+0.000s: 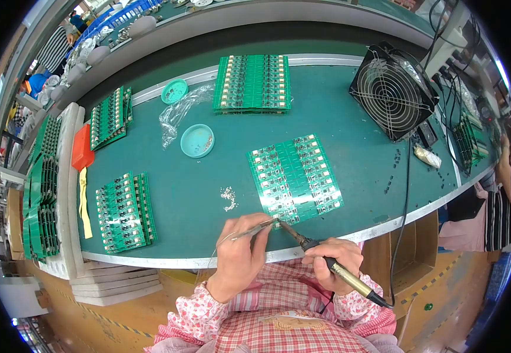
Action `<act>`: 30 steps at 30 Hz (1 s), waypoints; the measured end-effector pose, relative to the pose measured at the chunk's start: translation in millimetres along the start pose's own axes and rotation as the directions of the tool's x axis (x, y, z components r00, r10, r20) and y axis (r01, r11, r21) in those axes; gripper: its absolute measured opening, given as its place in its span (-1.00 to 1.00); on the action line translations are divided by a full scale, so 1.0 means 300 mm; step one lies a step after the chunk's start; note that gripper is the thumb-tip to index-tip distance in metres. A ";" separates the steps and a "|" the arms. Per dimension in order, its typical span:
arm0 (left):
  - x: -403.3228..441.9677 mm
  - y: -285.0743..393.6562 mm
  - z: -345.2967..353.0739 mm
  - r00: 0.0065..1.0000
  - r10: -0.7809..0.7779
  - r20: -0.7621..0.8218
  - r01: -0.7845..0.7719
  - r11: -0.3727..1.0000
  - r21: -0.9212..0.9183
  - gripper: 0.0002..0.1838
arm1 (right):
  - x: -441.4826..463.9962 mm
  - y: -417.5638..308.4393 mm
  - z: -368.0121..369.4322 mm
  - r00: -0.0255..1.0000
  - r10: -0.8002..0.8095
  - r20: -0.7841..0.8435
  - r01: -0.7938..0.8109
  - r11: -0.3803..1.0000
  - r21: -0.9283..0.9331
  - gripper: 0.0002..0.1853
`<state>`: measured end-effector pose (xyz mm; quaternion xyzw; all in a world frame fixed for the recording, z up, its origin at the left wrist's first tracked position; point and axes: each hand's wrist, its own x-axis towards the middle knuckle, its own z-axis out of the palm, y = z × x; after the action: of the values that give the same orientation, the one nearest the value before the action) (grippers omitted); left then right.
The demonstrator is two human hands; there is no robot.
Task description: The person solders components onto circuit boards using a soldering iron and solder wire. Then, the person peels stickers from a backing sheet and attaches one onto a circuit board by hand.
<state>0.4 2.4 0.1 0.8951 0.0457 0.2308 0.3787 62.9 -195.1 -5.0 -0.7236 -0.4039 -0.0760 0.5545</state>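
Clamps left fingers on tweezers, right fingers on a soldering iron. Points both at a circuit panel near the worktop's front edge.

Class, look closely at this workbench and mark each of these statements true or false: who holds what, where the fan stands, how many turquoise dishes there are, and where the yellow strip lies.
1. The right hand holds a soldering iron. True.
2. The left hand is resting flat and holding nothing. False: it holds a slim metal tool at the near edge of a green circuit board.
3. The black fan stands on the left side of the bench. False: it stands on the right.
4. Two round turquoise dishes are on the bench. True.
5. The yellow strip lies on the fan. False: it lies near the left edge of the bench.
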 end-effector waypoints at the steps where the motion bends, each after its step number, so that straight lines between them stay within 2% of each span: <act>1: -0.001 0.000 0.000 1.000 -0.004 0.000 0.004 1.000 0.002 -0.80 | 0.000 0.000 0.000 1.000 0.001 -0.001 -0.001 1.000 -0.001 -0.84; 5: -0.002 -0.002 0.002 1.000 0.000 -0.003 0.000 1.000 0.000 -0.81 | -0.025 0.012 0.002 0.992 0.024 -0.121 -0.016 0.998 0.066 -0.89; 8: -0.004 -0.005 0.004 1.000 0.002 -0.006 -0.002 1.000 0.003 -0.81 | -0.030 0.006 -0.004 0.978 0.083 -0.190 -0.065 0.993 0.099 -0.86; 18: -0.004 -0.004 0.007 1.000 0.013 -0.017 -0.012 1.000 0.014 -0.84 | -0.028 -0.003 -0.002 0.970 0.224 -0.093 -0.212 0.968 0.132 -0.89; 24: -0.006 -0.013 0.014 0.999 0.030 -0.034 -0.030 1.000 -0.003 -0.77 | -0.020 0.009 -0.003 0.980 0.186 -0.065 -0.178 0.977 0.117 -0.91; 30: -0.006 -0.016 0.013 0.999 0.043 -0.026 -0.042 0.999 0.008 -0.77 | -0.017 0.028 -0.024 0.999 0.033 0.032 -0.037 0.992 0.124 -0.87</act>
<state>1.0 2.7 -6.4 0.8942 0.0325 0.2503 0.3698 67.6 -204.4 -11.3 -0.6956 -0.4034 -0.0299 0.5938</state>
